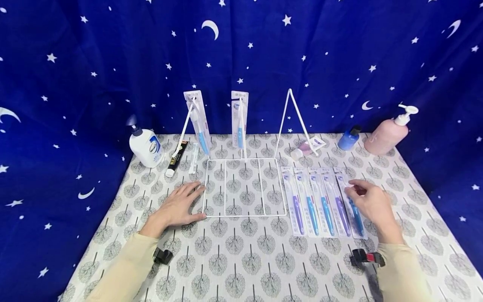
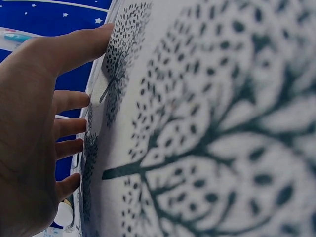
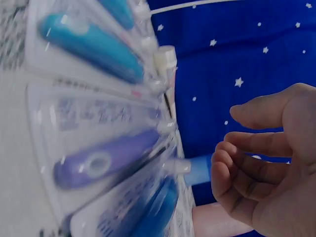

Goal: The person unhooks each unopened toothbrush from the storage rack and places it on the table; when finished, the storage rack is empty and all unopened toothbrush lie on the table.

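Note:
My left hand (image 1: 179, 205) lies with spread fingers at the left edge of a white wire rack (image 1: 225, 188), the thumb by its front corner. Two packaged toothbrushes, one at the left (image 1: 203, 140) and one in the middle (image 1: 240, 136), hang from the rack's upright hooks; the right-hand hook is bare. Right of the rack, several packaged toothbrushes lie in a row, purple and blue. Over the upper part of the rightmost blue one (image 1: 357, 218) is my right hand (image 1: 373, 205). Its fingers bend loosely, and the right wrist view shows a gap between thumb and forefinger.
A white pump bottle (image 1: 147, 147), a black toothpaste tube (image 1: 177, 157) and a slim clear packet (image 1: 194, 158) stand or lie at the back left. Back right are a pink-and-white tube (image 1: 307, 147), a blue bottle (image 1: 348, 140) and a pink pump bottle (image 1: 386, 136).

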{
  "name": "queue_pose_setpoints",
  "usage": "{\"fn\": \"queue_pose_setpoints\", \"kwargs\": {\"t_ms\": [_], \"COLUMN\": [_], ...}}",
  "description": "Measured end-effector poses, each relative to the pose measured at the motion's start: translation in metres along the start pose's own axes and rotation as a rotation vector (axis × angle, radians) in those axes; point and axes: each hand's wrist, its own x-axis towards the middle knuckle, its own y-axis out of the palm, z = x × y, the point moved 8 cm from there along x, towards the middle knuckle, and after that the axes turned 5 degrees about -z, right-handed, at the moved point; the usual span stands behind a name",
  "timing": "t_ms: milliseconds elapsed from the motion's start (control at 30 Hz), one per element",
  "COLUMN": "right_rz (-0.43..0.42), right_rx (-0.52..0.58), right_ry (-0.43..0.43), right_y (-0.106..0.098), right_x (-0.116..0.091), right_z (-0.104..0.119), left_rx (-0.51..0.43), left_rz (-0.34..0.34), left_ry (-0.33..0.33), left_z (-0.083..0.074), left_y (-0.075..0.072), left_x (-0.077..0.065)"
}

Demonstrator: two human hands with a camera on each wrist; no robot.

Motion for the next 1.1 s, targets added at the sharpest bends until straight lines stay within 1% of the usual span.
{"fn": "queue_pose_setpoints", "kwargs": {"t_ms": [133, 233, 300, 400, 500, 633, 733, 833, 1100], "right_rz": [-0.068, -0.111, -0.13, -0.111, -0.079, -0.042, -0.015, 0.001, 0.002], "right_rx": [0.121, 0.254, 0.35, 0.507, 0.642, 0.778, 0.841, 0.889, 0.919], "right_ry": [-0.046, -0.076, -0.101, -0.154, -0.21, -0.267, -0.29, -0.297, -0.354], "right_y": [-0.008, -0.015, -0.018, -0.018, -0.014, -0.004, 0.006, 0.016, 0.031], "right_x": [0.008, 0.013, 0.016, 0.019, 0.021, 0.025, 0.029, 0.034, 0.054], "right_z": [0.017, 0.035, 0.051, 0.082, 0.115, 0.151, 0.172, 0.187, 0.223], "left_rx": [-0.004, -0.001, 0.0, 0.0, 0.005, 0.001, -0.003, 0.005, 0.006], "left_rz": [-0.001, -0.003, -0.008, -0.01, -0.007, 0.0, 0.005, 0.01, 0.01], "left_ry": [-0.013, -0.011, -0.002, 0.003, 0.006, 0.003, 0.0, 0.009, 0.006], "left_z": [0.003, 0.004, 0.003, 0.003, 0.002, 0.001, 0.0, -0.002, -0.003], "left_y": [-0.004, -0.006, -0.007, -0.007, -0.006, -0.004, -0.003, -0.002, -0.003], "left_x": [0.001, 0.001, 0.001, 0.001, 0.0, 0.0, 0.0, 0.0, 0.001]}}
